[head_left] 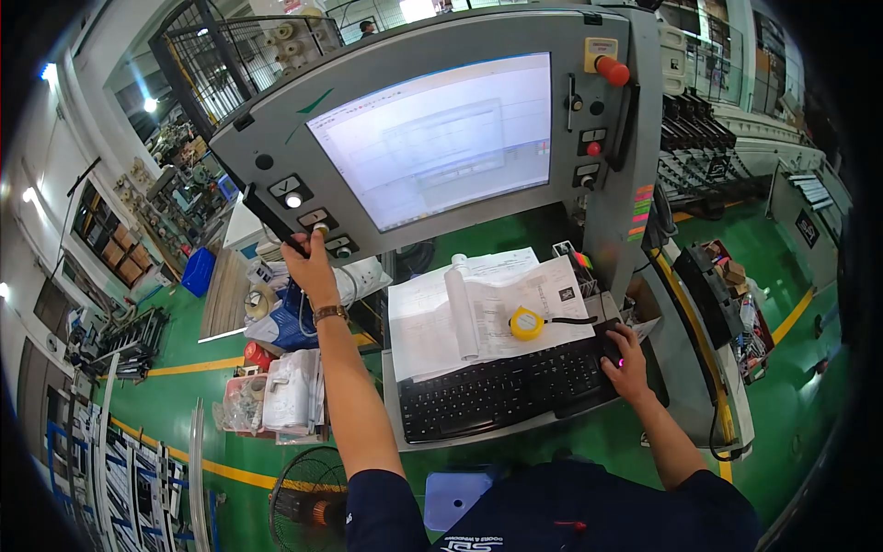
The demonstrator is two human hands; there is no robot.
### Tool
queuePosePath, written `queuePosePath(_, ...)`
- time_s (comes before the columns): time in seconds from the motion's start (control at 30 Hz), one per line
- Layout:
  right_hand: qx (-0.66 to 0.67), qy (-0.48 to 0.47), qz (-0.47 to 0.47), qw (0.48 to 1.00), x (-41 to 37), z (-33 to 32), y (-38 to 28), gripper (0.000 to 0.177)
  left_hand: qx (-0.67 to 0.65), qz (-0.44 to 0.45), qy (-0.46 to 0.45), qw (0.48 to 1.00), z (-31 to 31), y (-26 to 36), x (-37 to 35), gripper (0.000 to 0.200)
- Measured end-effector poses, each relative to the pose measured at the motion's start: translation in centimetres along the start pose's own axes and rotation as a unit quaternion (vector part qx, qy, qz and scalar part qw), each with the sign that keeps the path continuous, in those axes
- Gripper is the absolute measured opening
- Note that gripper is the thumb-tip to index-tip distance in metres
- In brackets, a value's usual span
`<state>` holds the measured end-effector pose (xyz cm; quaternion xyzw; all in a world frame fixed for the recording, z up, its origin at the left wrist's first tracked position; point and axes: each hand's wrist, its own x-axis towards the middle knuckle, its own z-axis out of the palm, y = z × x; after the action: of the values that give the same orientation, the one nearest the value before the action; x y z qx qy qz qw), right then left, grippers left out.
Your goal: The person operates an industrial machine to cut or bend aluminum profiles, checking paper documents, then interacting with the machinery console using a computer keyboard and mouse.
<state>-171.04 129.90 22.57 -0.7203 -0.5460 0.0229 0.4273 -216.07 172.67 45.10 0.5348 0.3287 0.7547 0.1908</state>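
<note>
My left hand [313, 269] reaches up to the lower left of a grey control panel [460, 219], its fingertips closed at a small panel knob [320, 229]. The lower end of a black handle [267, 219] is right beside those fingers. A lit white button [293, 200] sits just above. My right hand [629, 366] rests over a black computer mouse [609, 342], to the right of a black keyboard [501, 388]. On the panel, the screen [451, 138] glows with a pale window, its text too blurred to read.
Printed papers [418, 322], a rolled sheet [461, 315] and a yellow tape measure [526, 323] lie behind the keyboard. A red emergency stop [612, 71] juts from the panel's upper right. Boxes of wrapped parts [290, 391] and a fan [308, 501] stand at lower left.
</note>
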Motion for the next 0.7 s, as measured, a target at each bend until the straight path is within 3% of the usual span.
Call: queuePosePath(0.7,-0.011,0.024,0.008,1.0,-0.3,0.0,-0.1,0.06,0.004,-0.026,-0.008,1.0,-0.2,0.9,-0.2,0.027)
